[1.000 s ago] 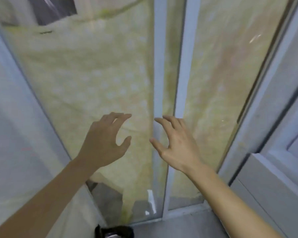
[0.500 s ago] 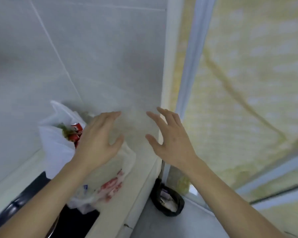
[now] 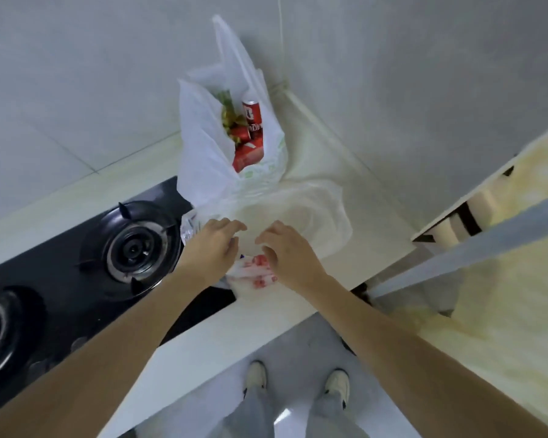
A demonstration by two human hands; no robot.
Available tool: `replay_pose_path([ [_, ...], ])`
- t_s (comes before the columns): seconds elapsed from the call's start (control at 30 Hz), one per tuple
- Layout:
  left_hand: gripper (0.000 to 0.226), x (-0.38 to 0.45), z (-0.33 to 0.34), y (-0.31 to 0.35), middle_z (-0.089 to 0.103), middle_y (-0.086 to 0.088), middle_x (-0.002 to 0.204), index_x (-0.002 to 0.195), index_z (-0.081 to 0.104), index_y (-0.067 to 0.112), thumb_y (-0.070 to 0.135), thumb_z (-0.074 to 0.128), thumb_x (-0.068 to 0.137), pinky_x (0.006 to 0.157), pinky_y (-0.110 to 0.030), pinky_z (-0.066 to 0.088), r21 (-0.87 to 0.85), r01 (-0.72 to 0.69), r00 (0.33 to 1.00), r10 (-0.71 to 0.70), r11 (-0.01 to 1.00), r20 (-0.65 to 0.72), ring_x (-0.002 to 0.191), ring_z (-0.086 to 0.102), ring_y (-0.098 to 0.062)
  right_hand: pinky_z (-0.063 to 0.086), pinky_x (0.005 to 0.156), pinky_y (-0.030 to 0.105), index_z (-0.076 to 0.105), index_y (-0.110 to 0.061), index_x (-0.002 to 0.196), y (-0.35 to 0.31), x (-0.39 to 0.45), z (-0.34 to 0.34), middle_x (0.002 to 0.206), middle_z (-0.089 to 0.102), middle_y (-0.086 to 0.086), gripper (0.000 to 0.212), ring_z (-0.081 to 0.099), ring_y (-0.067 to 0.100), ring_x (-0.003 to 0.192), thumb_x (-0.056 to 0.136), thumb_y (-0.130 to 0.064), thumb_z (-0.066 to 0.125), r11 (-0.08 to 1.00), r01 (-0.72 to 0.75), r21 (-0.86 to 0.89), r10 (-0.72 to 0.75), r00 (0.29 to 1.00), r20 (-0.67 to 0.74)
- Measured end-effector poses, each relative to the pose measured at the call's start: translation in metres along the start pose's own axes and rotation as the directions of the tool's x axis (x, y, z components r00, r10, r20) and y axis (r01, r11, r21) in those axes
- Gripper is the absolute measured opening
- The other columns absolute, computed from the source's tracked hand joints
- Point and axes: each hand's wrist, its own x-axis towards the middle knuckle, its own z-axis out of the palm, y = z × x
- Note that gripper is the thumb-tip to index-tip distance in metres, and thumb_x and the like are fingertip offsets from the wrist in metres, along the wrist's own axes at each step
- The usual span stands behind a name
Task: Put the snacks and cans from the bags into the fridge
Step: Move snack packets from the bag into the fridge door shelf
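We look down on a pale desk (image 3: 301,314) set against a grey tiled wall (image 3: 76,90). At its far side, against the wall, stands a white plastic bag (image 3: 203,159), upright with its mouth open; in it we see an upright red can (image 3: 252,116), further red cans (image 3: 246,153) lying below it, and a green-and-yellow snack packet (image 3: 228,116) beside them. Nearer to us a second, flatter white bag (image 3: 317,216) lies slumped on the desk, its red-printed part (image 3: 257,273) showing between the two wrists. The left hand (image 3: 214,248) and the right hand (image 3: 287,251) both hang just over this near bag, palms down, fingers spread and slightly curled, empty, with a small gap between them; whether the fingertips touch the plastic we cannot tell. To the left a black gas hob (image 3: 60,279) is sunk in the desk, with one burner (image 3: 133,248) just beside the left hand. Below the desk edge we see two light shoes (image 3: 337,385) on the grey floor (image 3: 298,346).
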Motion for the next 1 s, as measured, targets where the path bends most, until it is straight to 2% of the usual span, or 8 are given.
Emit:
replay_pose_path([
  [0.2, 0.03, 0.01, 0.042, -0.045, 0.061, -0.004, 0.121, 0.128, 0.064, 0.02, 0.015, 0.048, 0.103, 0.073, -0.042, 0.052, 0.152, 0.082, 0.99, -0.098, 0.985, 0.099, 0.111, 0.057, -0.029, 0.055, 0.073, 0.046, 0.07, -0.011, 0.105, 0.017, 0.006, 0.06, 0.103, 0.062, 0.008, 0.013, 0.061, 0.029, 0.09, 0.093, -0.015, 0.069, 0.987, 0.007, -0.159, 0.018, 0.988, 0.154],
  [0.3, 0.035, 0.013, 0.052, -0.056, 0.054, -0.004, 0.127, 0.133, 0.058, 0.022, 0.019, 0.058, 0.098, 0.076, -0.047, 0.057, 0.236, 0.094, 0.981, -0.131, 0.967, 0.145, 0.116, 0.056, -0.028, 0.055, 0.079, 0.046, 0.065, -0.016, 0.121, 0.015, 0.007, 0.063, 0.112, 0.062, 0.007, 0.039, 0.058, 0.03, 0.101, 0.086, -0.03, 0.076, 0.975, -0.002, -0.22, 0.047, 0.978, 0.202],
  [0.47, 0.081, 0.014, 0.056, -0.066, 0.038, 0.0, 0.142, 0.15, 0.037, 0.031, 0.024, 0.078, 0.08, 0.071, -0.041, 0.058, 0.243, 0.093, 0.962, -0.151, 0.966, 0.23, 0.125, 0.05, -0.025, 0.05, 0.087, 0.045, 0.051, -0.031, 0.136, 0.013, 0.012, 0.059, 0.126, 0.053, 0.001, 0.071, 0.051, 0.027, 0.114, 0.078, -0.067, 0.071, 0.934, 0.028, -0.356, 0.082, 0.953, 0.29],
  [0.57, 0.087, 0.018, 0.057, -0.067, 0.034, -0.002, 0.147, 0.154, 0.031, 0.034, 0.029, 0.076, 0.079, 0.07, -0.041, 0.059, 0.221, 0.112, 0.957, -0.165, 0.969, 0.238, 0.124, 0.052, -0.027, 0.048, 0.09, 0.046, 0.047, -0.033, 0.141, 0.011, 0.015, 0.055, 0.132, 0.049, -0.001, 0.068, 0.048, 0.028, 0.117, 0.082, -0.062, 0.068, 0.931, 0.063, -0.359, 0.054, 0.95, 0.306],
  [0.67, 0.054, 0.024, 0.058, -0.067, 0.047, -0.003, 0.135, 0.146, 0.045, 0.03, 0.03, 0.058, 0.093, 0.064, -0.037, 0.05, 0.198, 0.095, 0.978, -0.129, 0.976, 0.165, 0.116, 0.056, -0.026, 0.048, 0.087, 0.046, 0.051, -0.033, 0.14, 0.006, 0.019, 0.059, 0.131, 0.054, -0.004, 0.05, 0.049, 0.025, 0.116, 0.091, -0.036, 0.061, 0.952, 0.122, -0.281, -0.03, 0.95, 0.312],
  [0.77, 0.034, 0.026, 0.06, -0.068, 0.051, -0.005, 0.118, 0.133, 0.054, 0.026, 0.029, 0.054, 0.099, 0.055, -0.035, 0.04, 0.226, 0.018, 0.991, -0.047, 0.974, 0.122, 0.101, 0.058, -0.026, 0.05, 0.081, 0.044, 0.057, -0.03, 0.138, 0.005, 0.019, 0.067, 0.12, 0.059, -0.001, 0.046, 0.054, 0.026, 0.109, 0.092, -0.031, 0.065, 0.938, 0.142, -0.316, -0.042, 0.952, 0.303],
  [0.9, 0.039, 0.026, 0.066, -0.07, 0.051, -0.005, 0.109, 0.13, 0.052, 0.026, 0.033, 0.065, 0.094, 0.052, -0.034, 0.041, 0.271, -0.009, 0.991, -0.027, 0.963, 0.128, 0.093, 0.057, -0.026, 0.049, 0.079, 0.04, 0.06, -0.022, 0.131, 0.009, 0.018, 0.069, 0.112, 0.056, 0.002, 0.05, 0.055, 0.025, 0.102, 0.082, -0.03, 0.071, 0.934, 0.081, -0.348, 0.021, 0.959, 0.281],
  [1.0, 0.042, 0.027, 0.068, -0.066, 0.05, -0.003, 0.113, 0.132, 0.048, 0.027, 0.026, 0.062, 0.092, 0.057, -0.036, 0.046, 0.251, -0.023, 0.982, -0.025, 0.968, 0.186, 0.103, 0.052, -0.024, 0.05, 0.075, 0.042, 0.064, -0.018, 0.119, 0.013, 0.016, 0.069, 0.107, 0.057, 0.004, 0.041, 0.057, 0.027, 0.095, 0.079, -0.023, 0.073, 0.957, 0.063, -0.284, 0.011, 0.968, 0.25],
])
